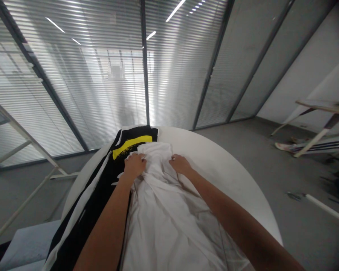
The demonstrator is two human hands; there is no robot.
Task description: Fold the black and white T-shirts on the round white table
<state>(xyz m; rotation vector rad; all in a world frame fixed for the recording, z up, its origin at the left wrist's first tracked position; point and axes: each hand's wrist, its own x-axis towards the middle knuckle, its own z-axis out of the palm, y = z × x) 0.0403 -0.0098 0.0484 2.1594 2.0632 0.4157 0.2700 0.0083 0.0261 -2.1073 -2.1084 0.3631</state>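
Observation:
A white garment (164, 210) lies crumpled along the middle of a round white table (228, 165). My left hand (135, 165) grips the cloth near its far left end, fingers curled into the fabric. On the garment's far right part, my right hand (180, 164) pinches a fold in the same way. A black garment with a yellow patch (131, 145) and white stripes lies under and to the left of the white one, reaching the table's far edge.
A wall of glass panels with blinds (101, 75) stands behind the table. A white metal frame (22, 150) is at the left. At the right are a slanted table leg (313, 143), striped cloth on the floor (324, 145) and a white rod (324, 207).

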